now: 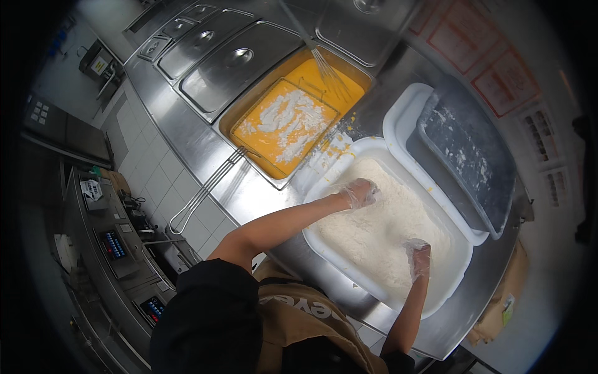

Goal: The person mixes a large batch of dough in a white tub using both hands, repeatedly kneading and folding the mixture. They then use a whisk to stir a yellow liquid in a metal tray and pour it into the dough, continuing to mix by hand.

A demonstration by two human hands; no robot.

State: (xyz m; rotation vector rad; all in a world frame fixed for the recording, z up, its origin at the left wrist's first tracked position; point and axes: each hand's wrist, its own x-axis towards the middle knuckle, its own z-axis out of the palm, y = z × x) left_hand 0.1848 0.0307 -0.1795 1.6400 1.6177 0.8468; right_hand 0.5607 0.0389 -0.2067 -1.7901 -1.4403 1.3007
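Observation:
A white plastic tub (322,255) of pale flour (352,243) stands before me on the steel counter. Both my hands wear clear plastic gloves. My left hand (362,192) is at the flour's far left part, its fingers mostly hidden. Nearer the tub's right end, my right hand (418,256) reaches down into the flour, and its fingertips cannot be made out. Left of the tub, a steel pan holds orange batter (351,93). In that batter sits a wire basket (219,174) with a long handle, and loose white flour (292,117) lies over its area.
A whisk (327,70) leans in the batter pan. Steel lidded pans (219,72) line the counter beyond. A flour-dusted grey tray (467,149) leans in another white tub (391,117) at the right. Spilled flour and batter drops (329,156) lie between pan and tub.

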